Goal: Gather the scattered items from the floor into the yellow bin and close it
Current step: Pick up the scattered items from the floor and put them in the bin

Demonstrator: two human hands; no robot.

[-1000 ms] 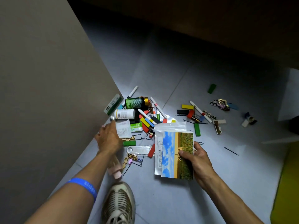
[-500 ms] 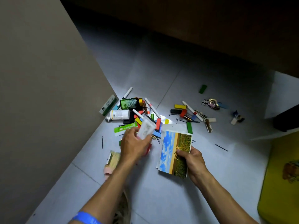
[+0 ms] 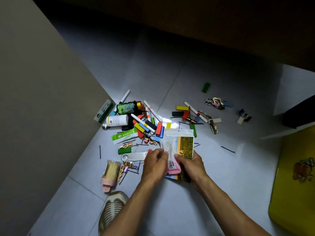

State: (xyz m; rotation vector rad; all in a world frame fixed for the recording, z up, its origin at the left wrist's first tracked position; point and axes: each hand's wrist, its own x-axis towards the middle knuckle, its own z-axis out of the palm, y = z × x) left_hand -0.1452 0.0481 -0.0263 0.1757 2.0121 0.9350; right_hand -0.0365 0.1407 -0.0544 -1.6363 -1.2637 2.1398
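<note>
- The left hand (image 3: 156,163) and the right hand (image 3: 190,165) were side by side, low in the middle of the view.
- The left hand's fingers were curled and pinched a small white packet (image 3: 168,151) with a pink bottom.
- The right hand's fingers and thumb were curled around a picture card (image 3: 186,145) that showed a yellow field, with a clear zip bag (image 3: 179,132) behind it.
- The white packet lay on top of the card, and both hands touched the stack.
- The yellow bin (image 3: 294,184) sat on the floor at about 3 o'clock from the hands, well apart from them, at the right edge of the view. I could not tell if it was open or closed.
- Most of the scattered things lay in a heap on the grey floor (image 3: 221,176) at about 11 o'clock from the hands.
- In the heap were a green can (image 3: 127,108), a white bottle (image 3: 117,120), white markers (image 3: 142,123) and little colored blocks (image 3: 159,128).
- A green and white sachet (image 3: 124,136) lay at 10 o'clock from the hands.
- A box of toothpicks (image 3: 110,172) with a pink cap lay at 9 o'clock, near a shoe (image 3: 110,212).
- A metal ruler (image 3: 134,156) lay just beside the left hand.
- More blocks and a marker (image 3: 196,112) lay at 1 o'clock.
- A lone green block (image 3: 205,87) lay further out at 1 o'clock.
- Thin black hairpins (image 3: 228,149) were spread over the floor.
</note>
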